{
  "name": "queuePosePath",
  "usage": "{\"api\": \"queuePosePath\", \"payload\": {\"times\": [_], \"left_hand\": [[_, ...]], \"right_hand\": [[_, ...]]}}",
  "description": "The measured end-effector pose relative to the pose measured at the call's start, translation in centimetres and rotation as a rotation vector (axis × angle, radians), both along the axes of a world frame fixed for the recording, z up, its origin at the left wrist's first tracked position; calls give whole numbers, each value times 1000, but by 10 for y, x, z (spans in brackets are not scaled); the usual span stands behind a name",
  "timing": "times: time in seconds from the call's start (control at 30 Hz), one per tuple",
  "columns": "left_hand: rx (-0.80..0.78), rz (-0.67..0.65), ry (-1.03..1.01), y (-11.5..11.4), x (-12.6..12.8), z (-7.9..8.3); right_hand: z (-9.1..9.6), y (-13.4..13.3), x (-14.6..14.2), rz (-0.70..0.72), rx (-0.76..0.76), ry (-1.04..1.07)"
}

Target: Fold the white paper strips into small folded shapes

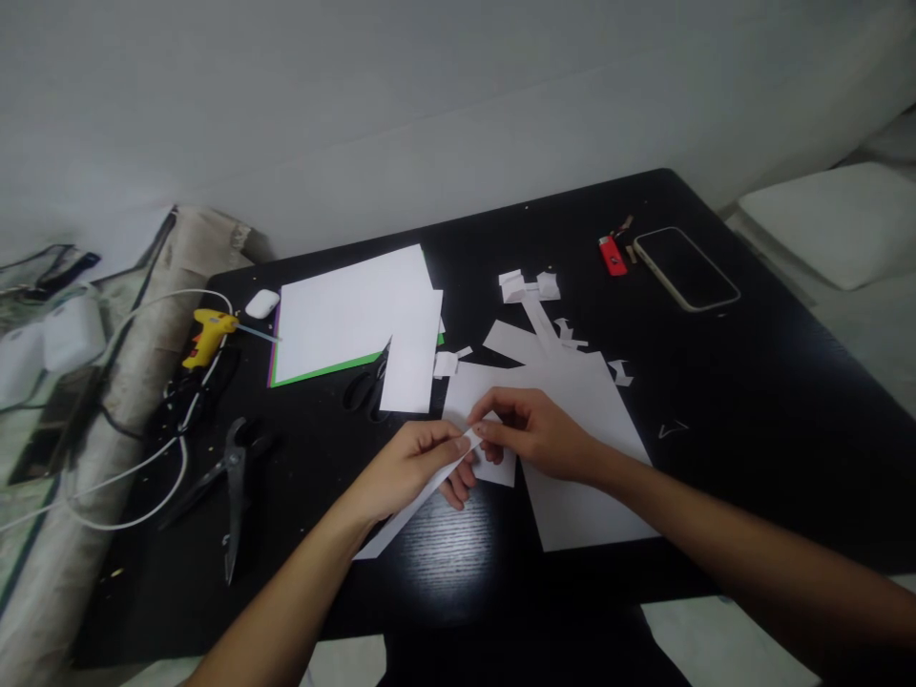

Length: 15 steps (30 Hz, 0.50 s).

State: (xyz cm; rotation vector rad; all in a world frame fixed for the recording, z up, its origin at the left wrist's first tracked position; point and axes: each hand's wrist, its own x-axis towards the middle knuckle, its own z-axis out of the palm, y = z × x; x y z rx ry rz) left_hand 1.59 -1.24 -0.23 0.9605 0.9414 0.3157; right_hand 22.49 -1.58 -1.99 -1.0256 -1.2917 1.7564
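Observation:
A narrow white paper strip [419, 506] slants up from the lower left, held over the table's front part. My left hand [419, 463] is closed on its middle, thumb on top. At the strip's upper end, my right hand [536, 434] pinches the tip between thumb and finger. Beneath my right hand lie a large white sheet [579, 496] and a smaller white piece [501, 468]. Behind them are cut and folded paper pieces [530, 286]. A white rectangle of paper [413, 353] partly covers black-handled scissors [366, 389].
On the left are a stack of paper [343, 305], a yellow glue gun [207, 336] with its cable, a white case [261, 303] and pliers-like shears [233, 468]. A red lighter [612, 256] and a phone [685, 267] lie at the back right of the black table [773, 448].

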Motion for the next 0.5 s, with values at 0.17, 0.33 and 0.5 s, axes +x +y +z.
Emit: {"api": "queuePosePath", "payload": {"times": [0.17,0.33,0.5], "left_hand": [[19,-8,2,0,0,-2],[70,-10,16,1,-1,-3],[28,-16,-26,1,-3,-3]], "right_hand": [[1,0,0,-5,2,-19],[1,0,1,4,27,-46],[0,0,4,76,113,-78]]}}
